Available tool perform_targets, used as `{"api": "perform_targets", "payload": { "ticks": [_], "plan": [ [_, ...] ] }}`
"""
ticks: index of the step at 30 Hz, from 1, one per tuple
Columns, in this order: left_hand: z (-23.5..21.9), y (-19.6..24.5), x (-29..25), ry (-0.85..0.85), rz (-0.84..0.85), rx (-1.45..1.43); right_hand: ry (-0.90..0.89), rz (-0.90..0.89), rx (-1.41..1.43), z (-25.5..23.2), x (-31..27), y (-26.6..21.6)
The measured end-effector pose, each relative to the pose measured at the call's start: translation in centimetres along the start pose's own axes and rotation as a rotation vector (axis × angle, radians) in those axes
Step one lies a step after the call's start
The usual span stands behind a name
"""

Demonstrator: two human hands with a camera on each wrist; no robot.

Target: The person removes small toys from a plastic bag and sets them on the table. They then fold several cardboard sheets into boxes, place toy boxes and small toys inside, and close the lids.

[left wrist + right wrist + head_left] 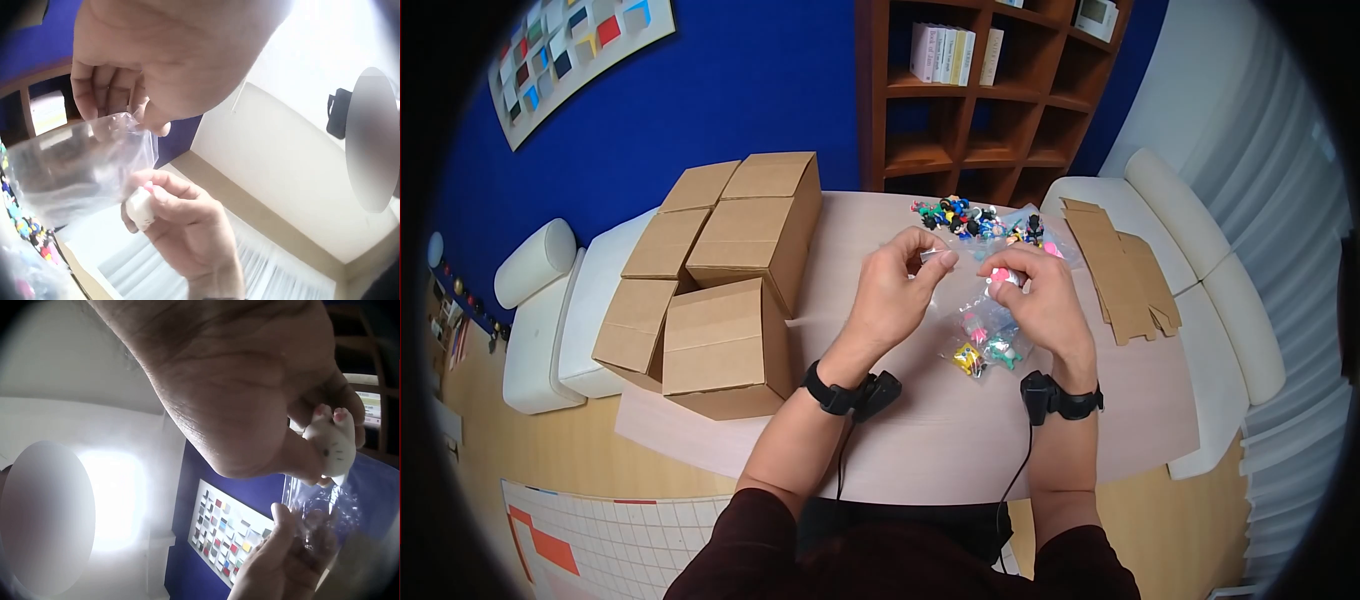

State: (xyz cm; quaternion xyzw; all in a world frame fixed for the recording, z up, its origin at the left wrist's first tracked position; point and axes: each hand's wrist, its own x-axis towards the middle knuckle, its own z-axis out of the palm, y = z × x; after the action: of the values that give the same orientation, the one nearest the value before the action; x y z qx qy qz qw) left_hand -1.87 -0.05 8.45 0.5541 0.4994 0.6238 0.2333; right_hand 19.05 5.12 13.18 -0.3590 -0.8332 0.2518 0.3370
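My left hand [897,290] pinches the edge of a clear plastic bag [81,169] between thumb and fingers. In my right hand [1043,305] is a small white figure [331,440] with pink parts, gripped by thumb and fingers beside the bag. The left wrist view shows the figure [141,209] just below the bag's edge. Under the hands on the table lie bagged figures: a yellow one [967,359], a green one [1004,351] and a pink one [974,327].
Several cardboard boxes [725,330] stand at the table's left. A pile of colourful small figures [960,216] lies at the back, with more plastic bags beside it. Flattened cardboard [1122,270] is at the right edge. Beyond are white sofas [1200,250] and a wooden shelf [920,155].
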Motion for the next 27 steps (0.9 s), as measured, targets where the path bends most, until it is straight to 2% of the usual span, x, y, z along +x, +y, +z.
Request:
{"api": "perform_targets", "payload": {
  "ticks": [1, 4, 7, 10, 19, 27],
  "plan": [
    [0.1, 0.0, 0.0, -0.002, -0.016, -0.091, 0.006, 0.007, 0.01, 0.0, 0.0, 0.1],
    [-0.1, 0.8, -0.2, 0.048, -0.023, 0.097, 0.124, -0.078, 0.027, 0.2, 0.0, 0.2],
    [-0.2, 1.2, -0.3, 0.049, -0.003, 0.189, 0.241, -0.056, 0.064, -0.3, -0.2, -0.5],
    [-0.1, 0.8, -0.4, 0.046, 0.072, 0.24, 0.32, -0.087, 0.238, 0.0, 0.0, -0.8],
    [0.2, 1.0, -0.7, 0.015, 0.116, 0.285, 0.139, -0.171, 0.174, -0.2, -0.4, -0.8],
    [0.4, 1.7, -1.1, -0.024, 0.126, 0.224, 0.109, -0.078, -0.044, 0.1, -0.8, -2.3]
  ]
}}
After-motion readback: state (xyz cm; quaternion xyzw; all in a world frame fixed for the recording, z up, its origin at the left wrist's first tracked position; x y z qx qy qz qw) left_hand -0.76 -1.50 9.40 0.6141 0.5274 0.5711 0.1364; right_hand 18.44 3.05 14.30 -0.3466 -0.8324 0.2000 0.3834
